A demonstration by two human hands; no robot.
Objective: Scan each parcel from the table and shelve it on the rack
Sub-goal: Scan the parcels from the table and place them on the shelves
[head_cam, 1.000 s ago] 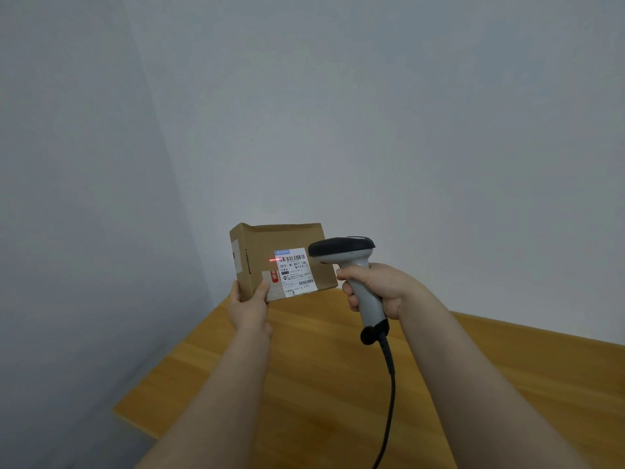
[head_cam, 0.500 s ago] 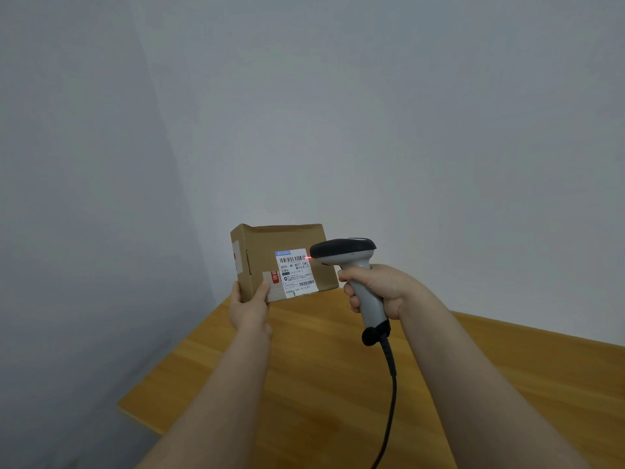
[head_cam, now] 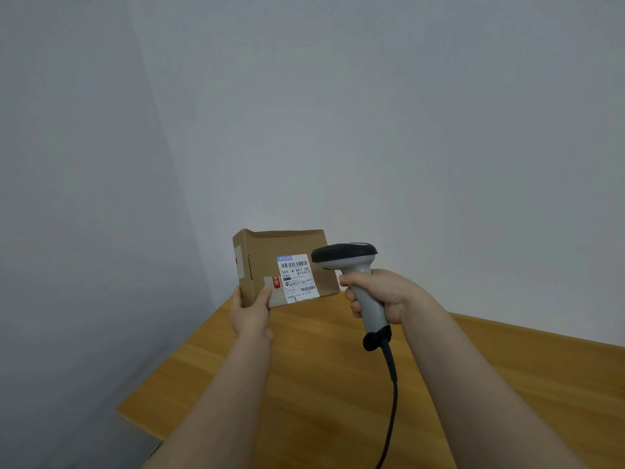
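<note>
Scanner [head_cam: 345,253] laser off pkg [head_cam: 291,243] lbl [head_cam: 297,275] now

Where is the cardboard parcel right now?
In the head view the cardboard parcel is left of centre, held above the table by the left hand, just left of the scanner in the right hand.

Both bare forearms reach forward from the bottom of the view, raised side by side and angled slightly toward each other. The left hand [head_cam: 252,313] is upright with its back toward the camera. It grips the lower left corner of a box [head_cam: 270,247], with the thumb flat on the near face and the fingers round the left edge, mostly hidden. The right hand [head_cam: 384,296] is closed round the handle of a scanner [head_cam: 345,253], its fingers curled across the front and the top finger just under the head. The hands are level, near each other but apart.
</note>
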